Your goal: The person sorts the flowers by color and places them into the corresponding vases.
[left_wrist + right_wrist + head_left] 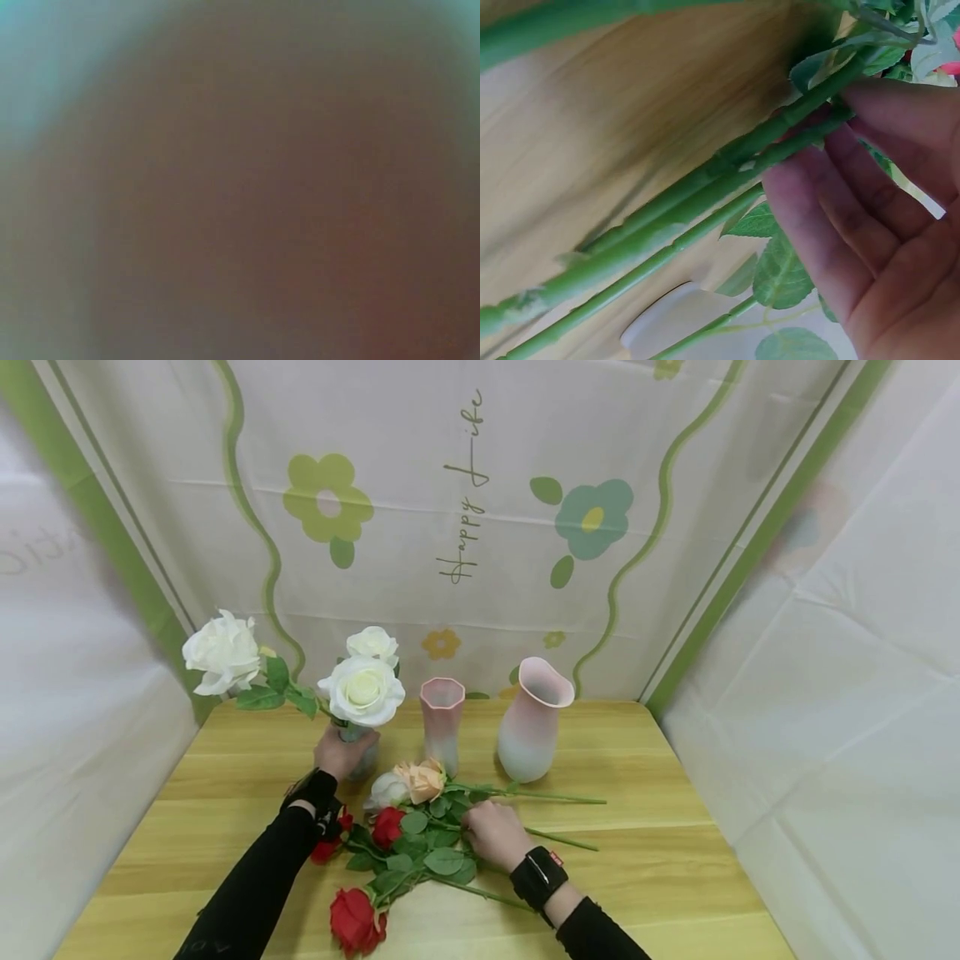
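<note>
My left hand grips a pale vase that holds white roses, one leaning far left; the hand partly hides the vase. On the table lie red roses, a peach rose and a white rose, their leafy stems overlapping. Over these stems, my right hand pinches a green rose stem between thumb and fingers, as the right wrist view shows. Which bloom that stem belongs to I cannot tell. The left wrist view is a brown blur.
Behind the loose roses stand a slim pink-and-white vase and a wider one with a flared mouth. The wooden table ends at a printed cloth backdrop, with white cloth on both sides.
</note>
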The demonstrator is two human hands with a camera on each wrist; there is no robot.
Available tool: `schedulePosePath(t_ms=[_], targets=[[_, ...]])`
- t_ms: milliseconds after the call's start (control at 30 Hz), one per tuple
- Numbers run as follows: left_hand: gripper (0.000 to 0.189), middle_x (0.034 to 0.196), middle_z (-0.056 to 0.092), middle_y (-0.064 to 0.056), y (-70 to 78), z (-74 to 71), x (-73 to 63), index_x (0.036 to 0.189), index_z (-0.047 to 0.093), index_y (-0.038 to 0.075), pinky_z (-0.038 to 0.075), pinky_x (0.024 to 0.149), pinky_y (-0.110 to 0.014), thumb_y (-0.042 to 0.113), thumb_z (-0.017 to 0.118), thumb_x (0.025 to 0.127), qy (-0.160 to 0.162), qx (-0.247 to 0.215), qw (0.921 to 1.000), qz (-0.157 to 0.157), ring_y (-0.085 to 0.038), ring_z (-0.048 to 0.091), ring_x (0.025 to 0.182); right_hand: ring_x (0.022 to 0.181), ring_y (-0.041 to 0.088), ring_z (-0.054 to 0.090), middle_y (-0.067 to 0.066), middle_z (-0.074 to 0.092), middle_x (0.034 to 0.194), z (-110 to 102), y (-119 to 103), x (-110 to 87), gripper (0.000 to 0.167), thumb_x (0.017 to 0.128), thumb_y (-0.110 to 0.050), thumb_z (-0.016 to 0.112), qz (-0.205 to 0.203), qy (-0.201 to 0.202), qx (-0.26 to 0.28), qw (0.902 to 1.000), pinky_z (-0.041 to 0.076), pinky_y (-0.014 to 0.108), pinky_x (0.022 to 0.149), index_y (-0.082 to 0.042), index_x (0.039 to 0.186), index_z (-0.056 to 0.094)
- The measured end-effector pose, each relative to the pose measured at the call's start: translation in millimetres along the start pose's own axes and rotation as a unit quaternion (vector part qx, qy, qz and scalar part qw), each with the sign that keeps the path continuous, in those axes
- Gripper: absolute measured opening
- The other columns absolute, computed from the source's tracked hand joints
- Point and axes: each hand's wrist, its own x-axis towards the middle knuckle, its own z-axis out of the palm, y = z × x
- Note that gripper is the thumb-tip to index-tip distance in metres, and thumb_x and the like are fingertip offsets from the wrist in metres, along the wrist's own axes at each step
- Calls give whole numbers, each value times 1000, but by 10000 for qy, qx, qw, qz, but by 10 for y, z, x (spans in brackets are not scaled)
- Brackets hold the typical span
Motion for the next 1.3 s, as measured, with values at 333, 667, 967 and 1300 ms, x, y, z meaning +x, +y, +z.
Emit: schedulePosePath(t_ms=[333, 667, 967, 1300], targets=[[79, 144, 41, -27, 6, 4, 14, 149, 31, -2, 32, 106, -57, 39, 68, 92, -52, -4, 9999, -101, -42, 38, 132, 50, 4, 48, -9, 56, 64, 3, -7, -5, 21, 84, -9, 75, -90, 259, -149, 9995, 36, 21, 41, -23, 68, 74], [76, 143, 41, -28, -15, 15, 36, 149, 31, -3, 31, 106, -58, 35, 66, 93, -50, 17, 10000, 43, -43, 38, 131, 53, 3, 49, -10, 50, 62, -78, 22, 1, 16, 84, -12, 78, -232, 497, -77, 9985, 35, 17, 43, -22, 71, 76], [75, 139, 45, -28, -44, 14, 40, 147, 34, -3, 34, 104, -58, 35, 67, 91, 55, 7, 9998, 171, -45, 42, 127, 66, 10, 63, -5, 63, 74, -173, 74, -16, 9, 81, -9, 81, -316, 828, 563, 9945, 51, 21, 55, -14, 88, 81], [77, 138, 47, -28, -58, 6, 47, 145, 37, -3, 36, 104, -56, 38, 70, 88, 92, 68, 9999, -35, -44, 43, 128, 73, 11, 66, -2, 68, 83, -264, 144, -21, 17, 84, 2, 74, -391, 1619, 853, 9823, 54, 23, 60, -11, 94, 80]])
